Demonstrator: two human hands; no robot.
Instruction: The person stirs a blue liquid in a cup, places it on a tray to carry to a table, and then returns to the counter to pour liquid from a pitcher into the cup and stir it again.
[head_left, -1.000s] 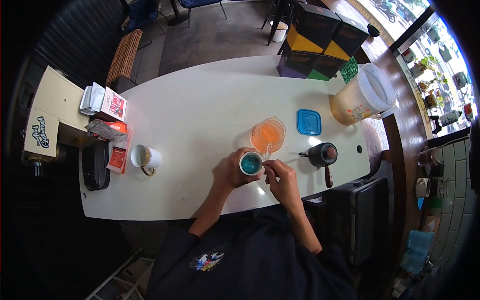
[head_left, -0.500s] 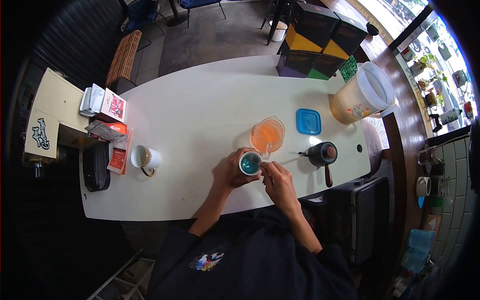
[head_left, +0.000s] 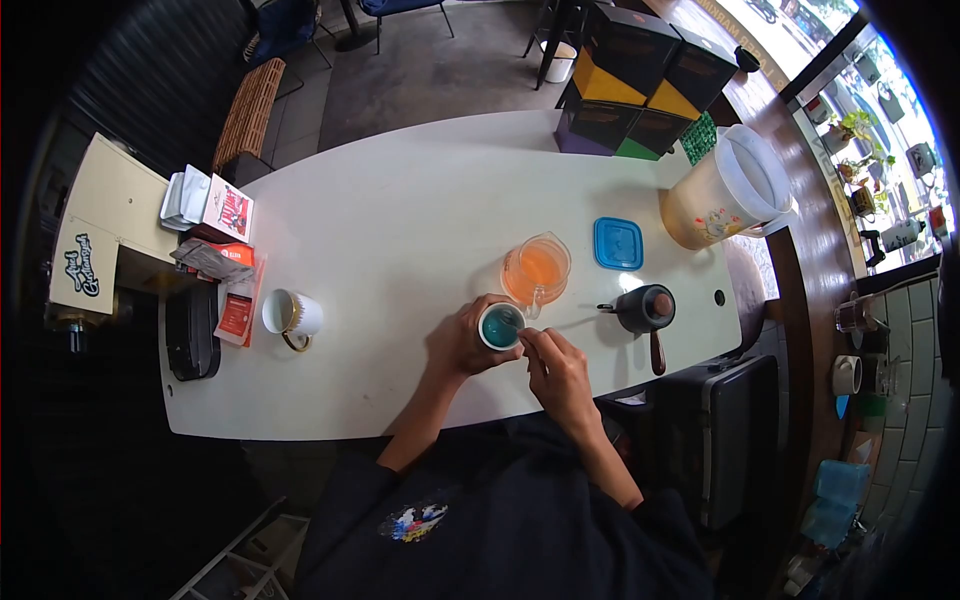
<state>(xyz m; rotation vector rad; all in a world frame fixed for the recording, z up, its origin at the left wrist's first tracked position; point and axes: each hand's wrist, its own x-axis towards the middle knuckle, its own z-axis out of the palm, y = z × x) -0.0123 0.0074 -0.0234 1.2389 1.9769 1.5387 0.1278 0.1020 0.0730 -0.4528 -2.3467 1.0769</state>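
Observation:
My left hand [head_left: 474, 338] wraps around a white cup [head_left: 483, 343] with blue-green liquid [head_left: 500, 327] inside. Fingers closed, my right hand [head_left: 558, 368] pinches the thin handle of what looks like a spoon [head_left: 519, 328] at the cup's right rim; its lower end is hidden in the liquid. Just beyond the cup stands a clear glass jug [head_left: 537, 268] of orange liquid, its handle toward me. To the right are a small dark pot [head_left: 643, 308] with a wooden handle and a blue square lid [head_left: 618, 243].
A white mug [head_left: 292, 314] stands at left, near several packets [head_left: 238, 300] and a black case [head_left: 191, 330]. At back right are a large plastic pitcher [head_left: 722, 190] and stacked dark boxes [head_left: 630, 45]. The white table's [head_left: 370, 230] front edge runs before my body.
My right hand has shifted very slightly at the cup's rim, still pinching the spoon. My left hand and the cup look almost unmoved.

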